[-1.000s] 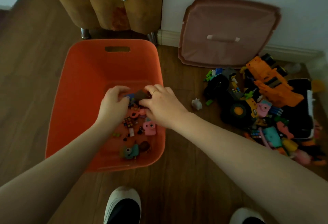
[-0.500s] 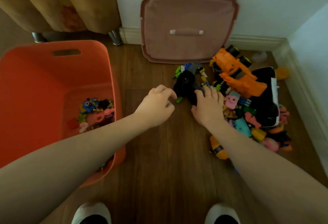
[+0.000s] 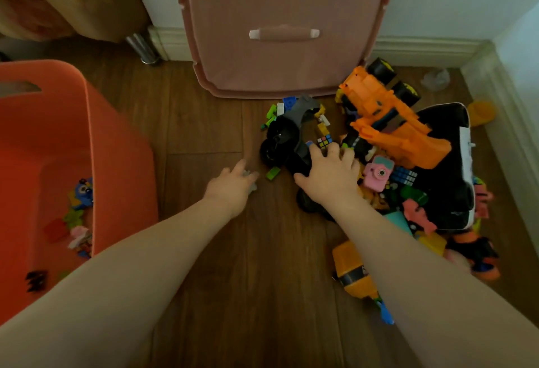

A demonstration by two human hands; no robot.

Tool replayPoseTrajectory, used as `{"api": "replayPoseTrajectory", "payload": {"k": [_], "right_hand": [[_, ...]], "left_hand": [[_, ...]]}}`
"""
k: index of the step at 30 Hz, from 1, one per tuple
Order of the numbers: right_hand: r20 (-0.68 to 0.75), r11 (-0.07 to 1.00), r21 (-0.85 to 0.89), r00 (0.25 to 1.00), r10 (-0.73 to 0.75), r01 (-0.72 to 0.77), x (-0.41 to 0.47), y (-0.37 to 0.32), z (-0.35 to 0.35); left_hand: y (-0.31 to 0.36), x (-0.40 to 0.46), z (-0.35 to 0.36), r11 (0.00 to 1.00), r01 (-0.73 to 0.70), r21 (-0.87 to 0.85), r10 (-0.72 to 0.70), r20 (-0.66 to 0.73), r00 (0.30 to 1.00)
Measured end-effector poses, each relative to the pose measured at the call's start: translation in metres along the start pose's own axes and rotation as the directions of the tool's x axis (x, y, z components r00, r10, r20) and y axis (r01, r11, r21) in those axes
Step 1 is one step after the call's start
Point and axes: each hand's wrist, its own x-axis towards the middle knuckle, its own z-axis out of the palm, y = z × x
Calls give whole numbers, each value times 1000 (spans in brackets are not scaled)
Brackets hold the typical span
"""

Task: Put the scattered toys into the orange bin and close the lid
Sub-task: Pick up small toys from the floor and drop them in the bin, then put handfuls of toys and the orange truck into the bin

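The orange bin (image 3: 116, 140) stands at the left with several small toys on its bottom. Its pinkish lid (image 3: 283, 17) leans upright against the back wall. The toy pile lies on the floor at the right: a black toy truck (image 3: 280, 137), a big orange truck (image 3: 388, 122), a pink camera (image 3: 379, 173), a small puzzle cube (image 3: 324, 141), a green brick (image 3: 272, 173). My left hand (image 3: 230, 189) pinches a small white toy (image 3: 251, 183) on the floor. My right hand (image 3: 329, 175) lies over the black truck, thumb and fingers curved round its body.
A black-and-white toy (image 3: 446, 163) and a yellow-orange toy (image 3: 353, 274) bound the pile on the right and front. A cabinet on a metal leg (image 3: 143, 46) stands behind the bin. The skirting board (image 3: 495, 99) closes the right corner. Bare wood floor (image 3: 204, 122) separates bin and pile.
Both hands left the bin and crossed right to the toy pile. The left hand came down onto the small white toy; the right hand settled further over the black truck.
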Motion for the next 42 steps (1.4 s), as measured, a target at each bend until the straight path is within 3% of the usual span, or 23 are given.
{"api": "replayPoseTrajectory", "payload": {"k": [3, 7, 11, 14, 16, 19, 23, 26, 29, 32, 36, 39, 42], "right_hand": [[-65, 997, -79, 998, -17, 12, 3, -3, 4], [-83, 971, -159, 977, -195, 180, 0, -6, 16], [-55, 978, -112, 981, -186, 179, -4, -1, 16], [-70, 985, -41, 983, -171, 169, -8, 1, 9], [-173, 980, 58, 969, -176, 189, -16, -4, -5], [-300, 940, 230, 937, -177, 251, -33, -22, -40], [-264, 782, 510, 931, -253, 358, -64, -69, -94], [-186, 680, 623, 918, -351, 386, -91, -113, -129], [-113, 613, 669, 872, -476, 421, -115, -159, -156], [46, 634, 673, 834, -551, 382, -134, -216, -162], [175, 738, 594, 845, -506, 319, -141, -269, -132], [254, 830, 478, 860, -443, 287, -141, -294, -106], [190, 892, 339, 906, -377, 300, -141, -312, -89]], "left_hand": [[-1, 3, 11, 999, 15, 35, -17, 38, 999], [4, 1, 13, 994, 43, 100, -55, 128, 990], [9, -5, -9, 982, 69, -177, -46, 129, 991], [16, -19, -36, 847, 141, -512, -105, 99, 990], [12, -40, -60, 753, 69, -654, -83, 10, 997], [-9, -85, -92, 681, -117, -722, -89, -240, 967], [-58, -139, -106, 615, -249, -748, -269, -496, 826], [-99, -169, -94, 591, -248, -767, -404, -548, 732], [-139, -194, -72, 597, -199, -777, -450, -530, 719], [-183, -217, -47, 584, -103, -805, -512, -463, 723], [-221, -225, -20, 461, 105, -881, -600, -222, 768], [-238, -233, -3, 377, 219, -900, -646, -86, 759], [-241, -232, 6, 425, 267, -865, -655, -90, 751]]}}
